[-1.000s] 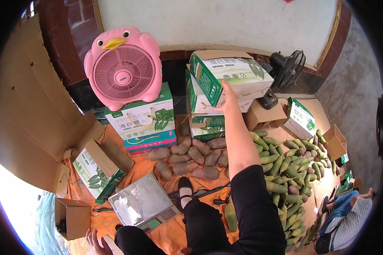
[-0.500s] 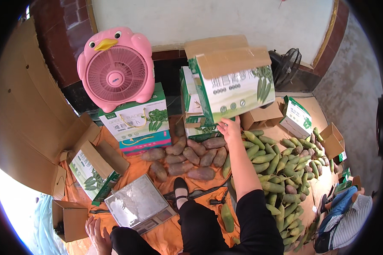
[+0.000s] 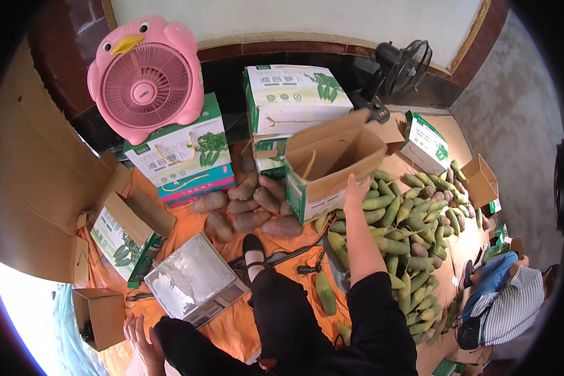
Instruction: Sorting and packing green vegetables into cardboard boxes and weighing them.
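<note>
My right hand (image 3: 357,191) grips the near edge of an open cardboard box (image 3: 326,190). Its brown flaps stand up, its inside faces up toward me, and a yellow cord handle shows within. The box is held tilted over the edge of a pile of green radishes (image 3: 391,216) and beside several dark reddish-brown radishes (image 3: 266,199). Low at the left, my left hand (image 3: 143,341) hangs by my knee with its fingers apart, holding nothing. A flat metal-topped scale (image 3: 191,276) lies between it and the radishes.
A pink bird-shaped fan (image 3: 147,88) stands on stacked boxes (image 3: 182,150) at the back left. White and green boxes (image 3: 294,94) are stacked behind, next to a black fan (image 3: 398,72). Open cartons (image 3: 128,238) stand left. A person in a striped top (image 3: 514,301) is at the right.
My right hand has brought the box down and nearer, turning it so that its opening now shows. The stacked boxes and black fan behind it have come into sight. My left hand stays put.
</note>
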The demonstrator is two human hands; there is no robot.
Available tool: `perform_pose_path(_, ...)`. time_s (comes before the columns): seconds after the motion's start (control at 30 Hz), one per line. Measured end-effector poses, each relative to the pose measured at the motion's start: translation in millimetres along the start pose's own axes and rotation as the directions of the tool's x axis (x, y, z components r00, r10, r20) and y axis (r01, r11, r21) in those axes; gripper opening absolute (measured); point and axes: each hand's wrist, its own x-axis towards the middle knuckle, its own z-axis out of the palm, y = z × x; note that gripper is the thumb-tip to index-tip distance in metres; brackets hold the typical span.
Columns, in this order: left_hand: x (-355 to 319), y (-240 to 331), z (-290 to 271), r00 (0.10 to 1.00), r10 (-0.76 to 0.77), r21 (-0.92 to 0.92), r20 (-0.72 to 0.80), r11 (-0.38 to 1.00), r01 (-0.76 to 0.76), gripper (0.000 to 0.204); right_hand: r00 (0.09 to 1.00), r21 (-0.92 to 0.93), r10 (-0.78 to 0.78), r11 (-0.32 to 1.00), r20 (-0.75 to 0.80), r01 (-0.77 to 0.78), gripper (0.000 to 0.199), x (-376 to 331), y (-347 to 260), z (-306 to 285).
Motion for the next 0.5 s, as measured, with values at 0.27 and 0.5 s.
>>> perform_pose_path(0.27,-3.4,13.9,-9.3,0.999,-0.041,-0.024,-0.022,0.999,0.04,0.038,0.809,-0.79,-0.41,0.271,0.422,0.55,0.08,-12.1,-47.5,-6.9)
perform_pose_path(0.5,29.5,40.2,-12.9,0.987,-0.157,-0.245,-0.044,0.959,0.142,0.041,0.552,-0.603,-0.253,-0.224,0.794,0.765,0.022,10.7,-45.5,0.0)
